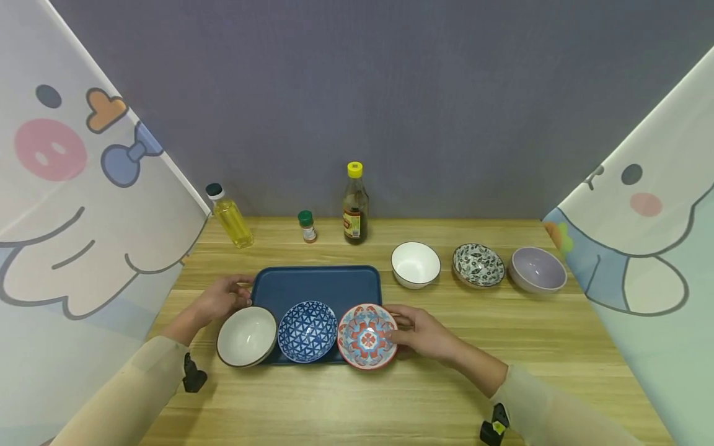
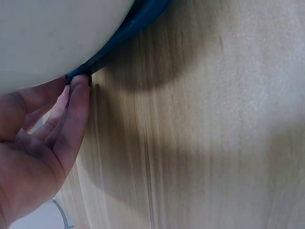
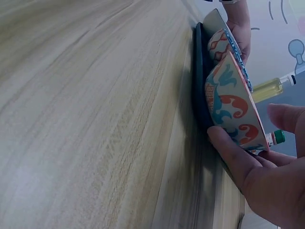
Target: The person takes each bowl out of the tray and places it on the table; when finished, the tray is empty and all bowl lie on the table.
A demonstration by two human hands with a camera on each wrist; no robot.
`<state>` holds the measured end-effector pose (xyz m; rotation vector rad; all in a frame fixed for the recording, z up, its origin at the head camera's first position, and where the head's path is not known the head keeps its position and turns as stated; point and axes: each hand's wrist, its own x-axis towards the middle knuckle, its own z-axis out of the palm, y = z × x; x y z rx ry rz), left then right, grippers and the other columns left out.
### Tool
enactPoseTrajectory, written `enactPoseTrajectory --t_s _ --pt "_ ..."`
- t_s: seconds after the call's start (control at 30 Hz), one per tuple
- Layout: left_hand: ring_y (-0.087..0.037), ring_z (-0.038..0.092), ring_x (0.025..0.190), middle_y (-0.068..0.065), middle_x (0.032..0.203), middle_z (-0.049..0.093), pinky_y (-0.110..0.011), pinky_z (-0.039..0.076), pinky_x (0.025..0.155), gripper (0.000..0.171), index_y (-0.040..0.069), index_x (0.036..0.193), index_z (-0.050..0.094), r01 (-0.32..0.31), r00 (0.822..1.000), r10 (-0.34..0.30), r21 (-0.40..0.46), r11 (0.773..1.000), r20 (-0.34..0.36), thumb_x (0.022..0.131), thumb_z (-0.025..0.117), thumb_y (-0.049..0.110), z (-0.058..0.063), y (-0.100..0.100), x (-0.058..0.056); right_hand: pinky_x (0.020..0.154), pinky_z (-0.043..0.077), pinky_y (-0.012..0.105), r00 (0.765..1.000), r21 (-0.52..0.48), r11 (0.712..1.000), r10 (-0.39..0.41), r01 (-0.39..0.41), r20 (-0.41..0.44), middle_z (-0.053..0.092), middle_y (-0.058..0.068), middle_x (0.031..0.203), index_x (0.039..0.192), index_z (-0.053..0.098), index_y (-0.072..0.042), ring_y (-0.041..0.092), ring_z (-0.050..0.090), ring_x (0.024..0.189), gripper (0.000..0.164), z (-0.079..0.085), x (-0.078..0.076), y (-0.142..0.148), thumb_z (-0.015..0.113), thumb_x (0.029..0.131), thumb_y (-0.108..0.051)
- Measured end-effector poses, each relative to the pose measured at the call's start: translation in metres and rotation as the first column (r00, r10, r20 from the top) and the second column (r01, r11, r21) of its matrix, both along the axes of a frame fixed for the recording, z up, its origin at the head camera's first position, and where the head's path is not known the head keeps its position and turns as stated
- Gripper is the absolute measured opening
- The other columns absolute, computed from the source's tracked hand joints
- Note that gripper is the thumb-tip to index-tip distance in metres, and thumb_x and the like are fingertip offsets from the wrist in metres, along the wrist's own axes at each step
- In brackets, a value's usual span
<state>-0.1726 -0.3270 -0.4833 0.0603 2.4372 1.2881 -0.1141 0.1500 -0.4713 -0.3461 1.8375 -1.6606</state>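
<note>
A dark blue tray (image 1: 315, 282) lies on the table, with three bowls along its near side. These are a cream bowl (image 1: 246, 336), a blue-and-white patterned bowl (image 1: 308, 332) and a red-and-blue patterned bowl (image 1: 368, 336). My left hand (image 1: 223, 297) holds the tray's left edge; its curled fingertips (image 2: 80, 82) meet the edge beneath the overhanging cream bowl, which hides the thumb. On the right, my right hand (image 1: 421, 334) grips the tray's edge beside the red-and-blue bowl. One fingertip (image 3: 218, 135) meets the tray rim while the thumb (image 3: 283, 117) sits above the bowl.
Behind the tray stand an oil bottle (image 1: 233, 220), a small green-capped jar (image 1: 307, 227) and a yellow-capped sauce bottle (image 1: 355, 207). A white bowl (image 1: 415, 264), a black-and-white patterned bowl (image 1: 478, 265) and a purple bowl (image 1: 538, 270) stand at the right rear. A grey panel (image 1: 357, 105) rises behind the table.
</note>
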Motion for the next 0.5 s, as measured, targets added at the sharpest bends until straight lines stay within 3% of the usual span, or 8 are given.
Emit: enactPoseTrajectory --t_s 0.27,0.5 --pt "-0.021 0.063 0.086 -0.020 0.102 0.064 -0.030 0.053 0.067 0.058 -0.012 0.146 0.043 -0.003 1.000 0.003 -0.011 1.000 -0.003 0.093 0.066 -0.005 -0.0011 -0.0009 0.0013 0.075 0.060 0.054 0.999 -0.004 1.000 -0.026 0.027 0.045 0.056 0.034 0.139 0.153 0.040 0.002 0.039 0.072 0.098 0.058 0.0028 0.0012 -0.0008 0.060 0.100 -0.003" --pt "-0.021 0.063 0.085 -0.020 0.103 0.064 -0.030 0.052 0.067 0.057 -0.012 0.146 0.043 -0.001 1.000 0.001 -0.030 1.000 -0.006 0.094 0.064 -0.005 -0.0006 -0.0006 -0.0002 0.079 0.059 0.055 0.997 -0.044 0.999 0.009 -0.005 0.080 0.057 0.035 0.137 0.154 0.037 0.003 0.041 0.072 0.103 0.053 0.0038 -0.0003 0.0014 0.053 0.103 0.000"
